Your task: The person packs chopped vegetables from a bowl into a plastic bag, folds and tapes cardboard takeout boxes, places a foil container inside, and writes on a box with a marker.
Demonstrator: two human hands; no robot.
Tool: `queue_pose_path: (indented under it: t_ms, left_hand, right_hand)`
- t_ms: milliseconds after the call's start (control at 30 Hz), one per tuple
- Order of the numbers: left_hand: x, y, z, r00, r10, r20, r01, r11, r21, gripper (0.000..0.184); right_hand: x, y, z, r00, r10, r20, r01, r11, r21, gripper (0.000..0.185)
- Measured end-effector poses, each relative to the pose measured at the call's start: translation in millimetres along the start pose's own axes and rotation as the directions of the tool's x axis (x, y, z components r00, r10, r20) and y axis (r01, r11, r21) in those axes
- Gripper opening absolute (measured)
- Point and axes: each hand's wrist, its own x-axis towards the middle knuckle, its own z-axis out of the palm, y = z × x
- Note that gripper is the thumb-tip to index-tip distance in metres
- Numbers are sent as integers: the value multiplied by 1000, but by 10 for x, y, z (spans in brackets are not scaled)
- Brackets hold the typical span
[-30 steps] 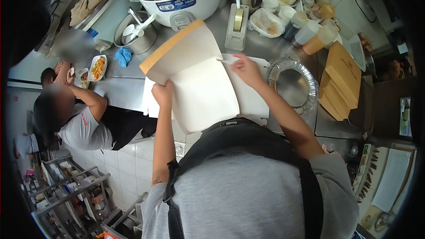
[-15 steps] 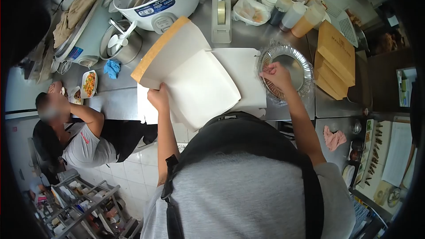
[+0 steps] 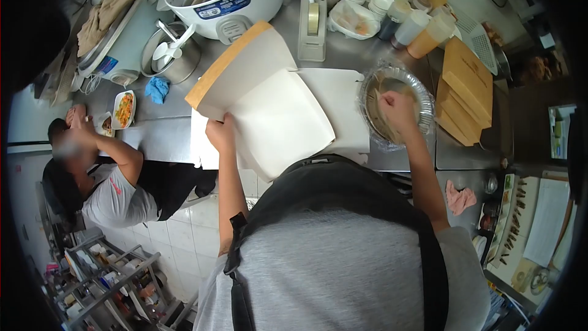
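Note:
My left hand [image 3: 222, 133] grips the near-left side of an open cardboard box [image 3: 285, 124], white inside with a brown outer face, its lid flap raised. The box lies over flat white cardboard pieces [image 3: 340, 101] on the counter. To their right, a round silver foil tray [image 3: 427, 110] sits in crinkled clear plastic. Over the middle of that tray is my right hand [image 3: 398, 111], its fingers pinched together. What they hold, if anything, I cannot make out.
A tape dispenser [image 3: 312, 34], a rice cooker [image 3: 229, 6] and sauce bottles [image 3: 432, 34] stand along the back of the steel counter. Folded brown boxes [image 3: 465, 95] lie at right. A seated person [image 3: 119, 190] is at left beside a food dish [image 3: 124, 109].
My right hand has moved from the foil tray's left rim toward its middle. My left hand keeps its hold on the box. The seated person's hands have shifted slightly.

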Motion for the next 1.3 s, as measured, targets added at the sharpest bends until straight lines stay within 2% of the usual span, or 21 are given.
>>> queue_pose_path:
  t_ms: [67,133,233,300,400,467,567,633,667,700,733,867,967,1033,1100,1133,1167,1200,1233,1267,1300]
  left_hand:
    - [-12,86,-47,998,61,5,-61,996,65,17]
    - [-39,99,-82,983,184,3,-183,974,131,14]
    - [-35,141,-76,995,96,37,-99,990,104,12]
    - [-23,184,-107,994,92,51,-96,993,64,13]
    - [0,109,-115,993,103,64,-101,994,-32,15]
    - [7,36,-146,984,164,68,-167,985,41,14]
    - [6,-7,-219,969,243,52,-247,963,105,16]
    - [15,38,-251,958,286,11,-286,955,75,18]
    - [14,89,-268,968,252,12,-252,967,38,19]
    - [14,163,-274,974,224,19,-224,975,0,20]
    - [24,191,-264,979,201,29,-200,979,-40,21]
    - [126,166,-183,983,178,47,-179,984,10,23]
    - [196,59,-186,987,153,56,-152,988,-22,22]
    - [255,14,-197,988,114,108,-108,992,-66,21]
    - [256,-15,-241,980,131,148,-137,990,34,20]
    - [274,13,-237,973,160,168,-173,982,69,20]
    - [257,10,-221,961,244,130,-249,968,26,21]
    - [301,-179,-126,955,257,149,-270,960,79,22]
    - [277,-148,-115,961,239,140,-240,971,-15,23]
    - [218,-8,-158,972,193,137,-180,978,-101,24]
    - [200,73,-206,970,155,188,-159,987,7,24]
  right_hand:
    - [-188,-517,10,927,-265,-265,249,964,-94,11]
    - [-405,-1180,37,866,-459,-197,473,881,28,10]
    - [-498,-1591,555,648,-754,106,728,655,203,12]
    - [-433,-1488,1147,492,-815,305,770,571,284,6]
    - [-331,-1058,1739,350,-598,721,735,652,183,8]
    - [-357,-1070,1723,276,-454,847,649,738,184,19]
    - [-318,-1117,1505,636,-502,586,434,861,266,22]
    - [20,-900,1430,801,-494,339,360,849,387,31]
    - [147,-850,1375,847,-498,183,482,867,127,35]
    - [239,-798,1328,849,-529,15,524,838,-153,39]
    - [300,-698,1353,862,-492,124,507,846,-165,57]
    - [151,-604,1590,724,-594,352,649,759,-53,81]
    - [296,-604,1639,778,-582,236,617,778,-117,78]
    - [458,-696,1633,863,-491,117,490,871,34,74]
    - [719,-784,1600,920,-391,16,379,901,213,71]
    - [915,-688,1716,887,-461,-29,459,873,166,73]
    - [992,-666,1754,901,-433,32,418,885,205,74]
    - [1011,-686,1760,904,-422,63,404,895,191,76]
    - [1015,-666,1742,898,-434,74,394,867,305,75]
    - [1063,-549,1806,867,-499,-23,499,865,56,62]
    - [1106,-484,1841,857,-514,-13,514,855,73,41]
